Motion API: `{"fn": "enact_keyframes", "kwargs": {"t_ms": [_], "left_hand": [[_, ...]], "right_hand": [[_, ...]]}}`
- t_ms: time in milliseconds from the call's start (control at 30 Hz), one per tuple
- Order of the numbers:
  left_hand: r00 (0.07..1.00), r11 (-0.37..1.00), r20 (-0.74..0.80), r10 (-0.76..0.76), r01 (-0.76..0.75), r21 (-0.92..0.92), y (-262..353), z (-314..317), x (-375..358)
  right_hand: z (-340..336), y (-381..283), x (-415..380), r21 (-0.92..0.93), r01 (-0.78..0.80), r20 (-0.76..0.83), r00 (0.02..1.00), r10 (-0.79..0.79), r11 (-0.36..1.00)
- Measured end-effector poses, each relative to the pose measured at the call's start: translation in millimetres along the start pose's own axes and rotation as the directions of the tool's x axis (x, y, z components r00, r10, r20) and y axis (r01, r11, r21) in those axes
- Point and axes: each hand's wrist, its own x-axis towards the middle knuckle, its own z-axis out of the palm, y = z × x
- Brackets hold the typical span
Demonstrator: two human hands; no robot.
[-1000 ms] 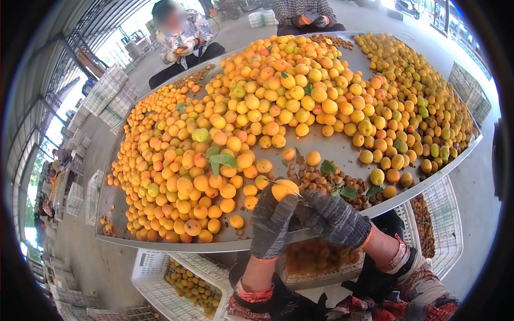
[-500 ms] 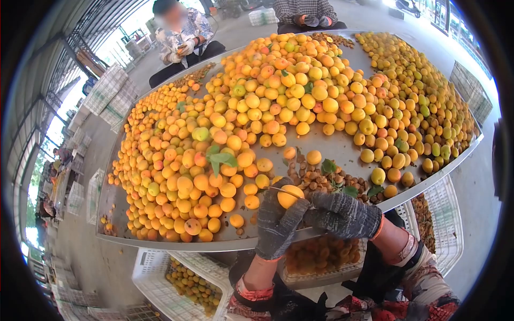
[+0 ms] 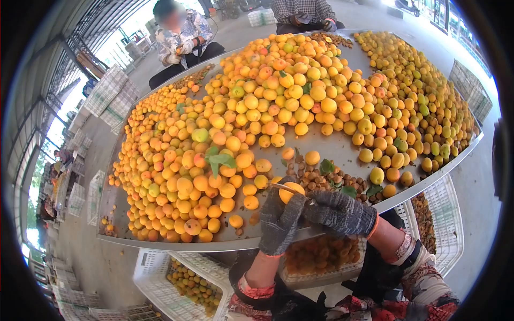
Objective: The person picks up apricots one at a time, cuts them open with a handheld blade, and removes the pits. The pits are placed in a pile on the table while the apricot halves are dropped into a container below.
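Observation:
My left hand (image 3: 279, 219), in a grey knit glove, grips an orange apricot (image 3: 290, 191) at the near edge of the metal table (image 3: 342, 150). My right hand (image 3: 339, 213), gloved too, holds a small knife (image 3: 292, 189) whose blade lies across the top of that apricot. A heap of brown pits (image 3: 321, 181) with a few green leaves lies just beyond my hands. A large pile of apricots (image 3: 278, 107) covers most of the table.
White plastic crates (image 3: 176, 278) with fruit stand under the table's near edge; another crate (image 3: 428, 219) at the right holds pits. Two seated people (image 3: 182, 40) work at the far side. Stacked empty crates (image 3: 107, 91) line the left.
My hands have stayed in place at the table edge. The apricot has turned slightly in my left hand, and the knife blade now lies higher across it.

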Motion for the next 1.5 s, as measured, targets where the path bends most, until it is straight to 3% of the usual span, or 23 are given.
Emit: {"fn": "enact_keyframes", "kwargs": {"t_ms": [67,100,167,233,300,367,400,500,567,667,733,767,800,833,967,1033,1167,1233,1267,1333,1367,1467,1500], "left_hand": [[0.998,0.999,0.031,-0.045,0.046,-0.019,-3.7,-1.9,2.0],[0.999,0.999,0.031,-0.041,0.042,-0.019,2.1,-4.8,2.5],[0.883,0.874,-0.047,-0.467,0.454,-0.173,18.0,-15.4,2.3],[0.899,0.864,-0.029,-0.437,0.411,-0.291,12.5,-19.3,2.8],[0.995,0.984,0.065,0.081,-0.09,0.152,5.5,-15.0,-1.3],[0.992,0.993,0.109,-0.064,0.052,0.11,14.5,-13.1,-3.9],[0.979,0.98,0.144,-0.147,0.124,0.159,10.2,-16.3,-7.0],[0.944,0.958,0.167,-0.284,0.274,0.079,12.6,-13.8,-7.3],[0.927,0.935,0.158,-0.339,0.351,-0.055,11.9,-11.4,-8.1],[0.979,0.963,0.123,-0.163,0.131,0.236,-11.0,-11.9,-13.2],[0.894,0.604,0.313,0.321,-0.448,0.66,-34.9,-17.7,-14.0],[0.895,0.603,0.31,0.321,-0.445,0.662,-36.9,-13.3,-14.1],[0.999,0.963,0.054,-0.003,-0.012,0.271,-32.7,-3.8,-11.1],[0.91,0.876,0.002,-0.414,0.399,-0.271,-30.7,2.1,-9.1],[0.909,0.883,-0.001,-0.416,0.404,-0.24,-43.4,-0.3,-10.3],[0.735,0.523,-0.015,-0.678,0.468,-0.713,-13.2,12.0,-2.2],[0.896,0.827,-0.154,-0.417,0.303,-0.474,-31.1,9.5,-4.7],[0.729,0.505,0.034,-0.684,0.507,-0.699,-2.7,12.7,4.4],[0.73,0.504,0.035,-0.683,0.505,-0.701,-0.6,11.2,4.7],[0.766,0.478,0.124,-0.631,0.509,-0.716,2.4,6.8,5.1],[0.766,0.478,0.126,-0.631,0.511,-0.714,0.7,3.0,4.9],[0.764,0.483,0.201,-0.614,0.564,-0.67,-3.3,-0.4,2.5],[0.763,0.509,0.169,-0.623,0.561,-0.653,4.2,2.7,0.7]], "right_hand": [[-7.6,-11.1,6.9,0.395,-0.318,0.084,0.947,0.311,0.862],[-15.1,-16.3,10.8,0.393,-0.315,0.082,0.948,0.309,0.864],[-33.5,-26.4,18.0,0.604,-0.796,0.519,0.429,0.739,0.038],[-55.6,-29.5,23.7,0.617,-0.782,0.474,0.455,0.754,0.085],[-53.5,-25.0,18.5,0.627,-0.769,0.421,0.467,0.778,0.122],[-27.6,-7.3,13.0,0.763,-0.356,-0.002,0.834,0.552,0.54],[-33.3,-9.0,22.4,0.563,-0.247,-0.108,0.924,0.367,0.789],[-16.4,9.1,23.9,0.665,-0.349,0.122,0.923,0.365,0.66],[-19.5,7.3,27.3,0.515,-0.359,0.147,0.931,0.333,0.778],[-8.1,11.3,21.6,0.427,-0.339,0.095,0.939,0.331,0.838],[-7.1,7.8,30.5,0.356,-0.513,0.189,0.858,0.478,0.781],[-1.4,8.8,30.8,0.357,-0.512,0.191,0.859,0.475,0.782],[7.3,11.1,28.8,0.346,-0.456,0.102,0.887,0.45,0.82],[12.0,12.4,27.8,0.328,-0.4,0.012,0.908,0.42,0.856],[13.1,7.5,27.7,0.215,-0.434,0.044,0.899,0.436,0.875],[16.3,4.4,25.4,0.193,-0.526,0.073,0.85,0.522,0.829],[25.0,6.7,20.9,0.186,-0.508,-0.015,0.855,0.519,0.841],[17.0,7.6,20.5,0.21,-0.346,-0.134,0.916,0.378,0.914],[16.1,7.2,17.6,0.208,-0.345,-0.133,0.917,0.376,0.915],[17.4,4.3,9.1,0.805,-0.362,0.001,0.793,0.609,0.47],[17.6,4.4,2.9,0.805,-0.361,-0.001,0.792,0.61,0.471],[-8.4,-9.5,2.5,0.896,-0.439,0.235,0.597,0.767,0.067],[-7.7,-8.1,-3.1,0.896,-0.44,0.235,0.594,0.769,0.067]]}}
